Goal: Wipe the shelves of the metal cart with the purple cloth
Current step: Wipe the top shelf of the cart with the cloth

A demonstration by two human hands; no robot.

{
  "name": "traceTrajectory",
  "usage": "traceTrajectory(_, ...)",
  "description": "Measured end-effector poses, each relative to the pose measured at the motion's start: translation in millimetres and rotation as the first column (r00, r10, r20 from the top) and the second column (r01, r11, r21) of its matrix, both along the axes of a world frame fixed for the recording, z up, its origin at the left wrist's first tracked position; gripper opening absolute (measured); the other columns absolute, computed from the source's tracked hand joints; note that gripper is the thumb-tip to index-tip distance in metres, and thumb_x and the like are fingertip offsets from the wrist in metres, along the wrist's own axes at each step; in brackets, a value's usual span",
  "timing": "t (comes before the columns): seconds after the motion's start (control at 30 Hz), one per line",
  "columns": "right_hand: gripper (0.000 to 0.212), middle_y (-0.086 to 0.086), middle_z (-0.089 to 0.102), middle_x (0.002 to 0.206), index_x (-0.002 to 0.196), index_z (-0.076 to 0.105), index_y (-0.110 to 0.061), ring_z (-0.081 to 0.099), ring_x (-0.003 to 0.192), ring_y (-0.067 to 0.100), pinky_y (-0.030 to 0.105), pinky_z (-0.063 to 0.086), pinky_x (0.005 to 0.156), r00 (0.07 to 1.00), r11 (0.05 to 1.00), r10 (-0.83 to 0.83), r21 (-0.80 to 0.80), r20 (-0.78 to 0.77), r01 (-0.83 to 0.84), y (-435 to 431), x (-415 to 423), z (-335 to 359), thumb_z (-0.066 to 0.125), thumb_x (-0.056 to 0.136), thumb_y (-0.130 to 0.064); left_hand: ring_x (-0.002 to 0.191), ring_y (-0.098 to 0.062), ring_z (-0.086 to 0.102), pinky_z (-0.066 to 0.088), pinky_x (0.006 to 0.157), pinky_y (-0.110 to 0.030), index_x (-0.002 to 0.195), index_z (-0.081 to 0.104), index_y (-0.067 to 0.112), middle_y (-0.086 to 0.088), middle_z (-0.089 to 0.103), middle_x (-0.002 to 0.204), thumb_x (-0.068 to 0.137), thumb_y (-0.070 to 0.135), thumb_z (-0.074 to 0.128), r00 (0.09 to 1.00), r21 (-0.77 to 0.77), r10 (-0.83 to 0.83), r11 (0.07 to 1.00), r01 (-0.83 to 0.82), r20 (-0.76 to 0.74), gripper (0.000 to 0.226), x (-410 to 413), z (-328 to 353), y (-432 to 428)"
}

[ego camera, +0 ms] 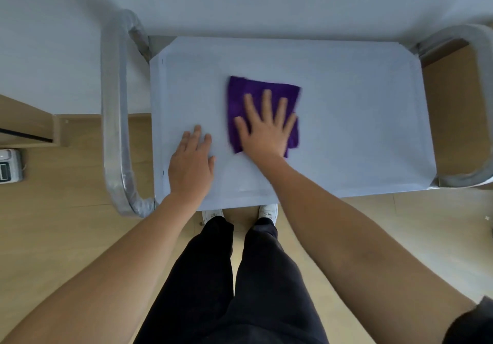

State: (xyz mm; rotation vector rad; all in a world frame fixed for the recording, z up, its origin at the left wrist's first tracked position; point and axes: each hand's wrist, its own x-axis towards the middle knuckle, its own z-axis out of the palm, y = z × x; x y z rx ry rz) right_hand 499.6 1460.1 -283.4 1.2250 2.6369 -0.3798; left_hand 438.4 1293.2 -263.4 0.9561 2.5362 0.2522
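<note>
Far off to the left of both hands, a small grey device (10,166) sits on the wooden floor (66,223) beside a piece of wooden furniture (26,122). Closer in, just outside the left hand, the cart's wrapped left handle (114,119) curves round the end of the top shelf (360,130).

The left hand (190,162) lies palm down on that shelf near its front left corner. Its fingers are straight and together and hold nothing. It looks to me like it is steadying the cart.

Just to the right of it, nearly touching, the right hand (266,127) presses flat on the purple cloth (256,90), fingers spread wide and not curled round it. The cloth is folded into a rough square under the palm, about mid-shelf, and sticks out beyond the fingertips and to both sides. Its right edge is blurred.

Beyond the right hand the shelf runs on pale and bare to the right handle (480,103), well apart from the cloth.

As for progress, I'd say the wiping of the top shelf is in hand. The surface looks the same on both sides of the cloth, so I cannot tell which parts are done. Any lower shelves are hidden under the top one, and I'd judge they are yet to be wiped, so much of the job looks left.
</note>
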Motion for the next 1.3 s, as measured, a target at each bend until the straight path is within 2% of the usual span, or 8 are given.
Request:
traceTrajectory(0.33,0.058,-0.001,0.019,0.163,0.152,0.027,-0.035,0.008,0.151,0.032,0.056,0.010,0.121,0.959,0.967,0.245,-0.031,-0.143,-0.252,-59,63,7,0.037,0.099,-0.055,0.124,-0.032,0.044,0.040,0.100,-0.040,0.129,0.052,0.000,-0.016,0.048,0.134,0.090,0.015,0.050,0.964,0.236,0.246,0.935,-0.264,0.104,0.042,15,13,-2)
traceTrajectory(0.43,0.055,0.006,0.036,0.155,0.147,0.042,-0.018,0.026,0.145,0.028,0.047,0.030,0.115,0.942,0.999,0.000,-0.031,-0.335,-0.011,-49,75,16,0.049,0.098,-0.043,0.113,-0.033,0.043,0.042,0.092,-0.038,0.127,0.050,0.001,-0.017,0.042,0.128,0.093,0.036,0.052,0.954,0.146,0.296,0.943,-0.300,0.047,0.048,32,12,5)
traceTrajectory(0.53,0.066,0.012,0.025,0.157,0.145,0.038,-0.009,0.019,0.146,0.031,0.048,0.028,0.115,0.909,0.922,-0.384,-0.126,-0.163,0.367,-37,73,23,0.045,0.097,-0.053,0.112,-0.031,0.041,0.042,0.091,-0.036,0.119,0.054,0.003,-0.016,0.041,0.126,0.092,0.041,0.055,0.958,0.120,0.283,0.950,-0.288,0.053,0.046,42,9,15)
traceTrajectory(0.63,0.050,0.011,0.041,0.143,0.126,0.052,-0.009,0.033,0.134,0.030,0.042,0.034,0.109,0.888,0.909,-0.404,-0.208,-0.220,0.362,-44,69,26,0.057,0.093,-0.047,0.108,-0.031,0.045,0.039,0.091,-0.034,0.112,0.055,0.005,-0.015,0.049,0.118,0.091,0.032,0.059,0.925,0.212,0.311,0.910,-0.356,0.219,0.035,46,10,25)
traceTrajectory(0.87,0.020,-0.009,0.054,0.083,0.106,0.043,-0.015,0.053,0.066,0.006,0.019,0.041,0.055,0.693,0.752,-0.600,-0.577,-0.400,0.319,-54,79,53,0.057,0.094,-0.021,0.087,-0.018,0.057,0.050,0.079,-0.035,0.104,0.048,0.013,-0.001,0.058,0.096,0.090,0.015,0.059,0.731,0.358,0.306,0.717,-0.598,0.610,0.019,53,30,23)
traceTrajectory(1.0,0.044,-0.006,0.061,0.096,0.125,0.041,-0.032,0.053,0.062,0.012,0.031,0.049,0.058,0.580,0.690,-0.650,-0.702,-0.491,0.179,-48,109,68,0.052,0.090,-0.007,0.094,-0.012,0.061,0.054,0.084,-0.032,0.110,0.047,0.015,0.002,0.061,0.101,0.089,0.014,0.062,0.654,0.383,0.300,0.614,-0.690,0.695,0.026,58,38,5)
traceTrajectory(1.13,0.070,-0.021,0.057,0.122,0.147,0.036,-0.034,0.058,0.081,0.020,0.038,0.058,0.079,0.659,0.691,-0.538,-0.723,-0.525,-0.012,-49,145,80,0.047,0.089,0.004,0.093,-0.012,0.066,0.057,0.084,-0.029,0.129,0.037,0.028,-0.005,0.067,0.104,0.090,0.005,0.062,0.656,0.487,0.126,0.570,-0.662,0.744,0.052,85,53,-14)
traceTrajectory(1.3,0.074,-0.004,0.046,0.133,0.151,0.031,-0.016,0.048,0.118,0.006,0.025,0.044,0.105,0.834,0.751,-0.347,-0.660,-0.430,-0.028,-59,196,85,0.069,0.088,-0.020,0.118,-0.017,0.057,0.048,0.101,-0.035,0.142,0.041,0.030,0.000,0.055,0.134,0.085,0.001,0.064,0.864,0.494,0.083,0.791,-0.360,0.498,0.068,125,52,-44)
